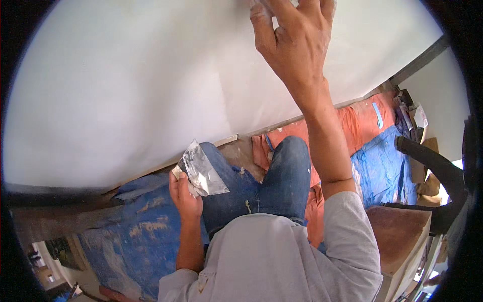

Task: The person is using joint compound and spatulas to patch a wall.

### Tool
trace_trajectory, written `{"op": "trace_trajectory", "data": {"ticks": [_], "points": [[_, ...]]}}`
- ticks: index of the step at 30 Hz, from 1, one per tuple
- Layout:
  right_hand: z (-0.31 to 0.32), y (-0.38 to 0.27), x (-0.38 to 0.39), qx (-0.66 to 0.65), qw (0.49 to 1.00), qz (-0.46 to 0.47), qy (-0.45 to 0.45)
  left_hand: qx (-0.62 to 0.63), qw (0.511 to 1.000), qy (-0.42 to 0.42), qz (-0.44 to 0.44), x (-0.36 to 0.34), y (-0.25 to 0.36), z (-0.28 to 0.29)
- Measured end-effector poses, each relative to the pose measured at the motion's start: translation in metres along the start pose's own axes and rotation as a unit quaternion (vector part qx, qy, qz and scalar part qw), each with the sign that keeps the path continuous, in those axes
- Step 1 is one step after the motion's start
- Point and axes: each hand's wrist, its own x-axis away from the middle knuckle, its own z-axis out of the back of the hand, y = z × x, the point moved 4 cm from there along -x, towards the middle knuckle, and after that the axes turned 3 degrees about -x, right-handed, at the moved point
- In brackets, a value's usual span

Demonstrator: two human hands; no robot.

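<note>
My left hand [186,196] is closed on one edge of a shiny, silvery triangular sheet [207,176], held above my left thigh. Whether the sheet is metal or plastic is unclear; its surface catches bright reflections. My right arm reaches up to the large white wall [126,95]. At the top edge of the picture, my right hand [297,35] is against or very near the wall, its fingers bent and dusted white. The picture cuts off the fingertips, so anything they grip is hidden.
Blue sheeting [136,236] with pale stains covers the floor at left. Orange sheeting [352,126] and more blue sheeting [385,163] lie at right. A brown box-like piece [397,231] stands beside my right elbow, near a black curved tube [427,156].
</note>
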Motion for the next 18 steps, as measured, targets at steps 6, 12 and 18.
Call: {"op": "trace_trajectory", "data": {"ticks": [6,12,18], "points": [[-0.016,-0.012,0.066,0.015,0.998,-0.026,-0.061,-0.032,0.999,-0.001,0.0,-0.002,-0.003,0.01],[-0.041,-0.023,0.168,0.001,0.988,-0.103,-0.11,-0.039,0.999,0.005,-0.012,-0.004,-0.009,0.018],[-0.064,-0.031,0.256,-0.012,0.982,-0.132,-0.137,-0.05,0.999,-0.005,0.005,-0.004,-0.009,0.019]]}}
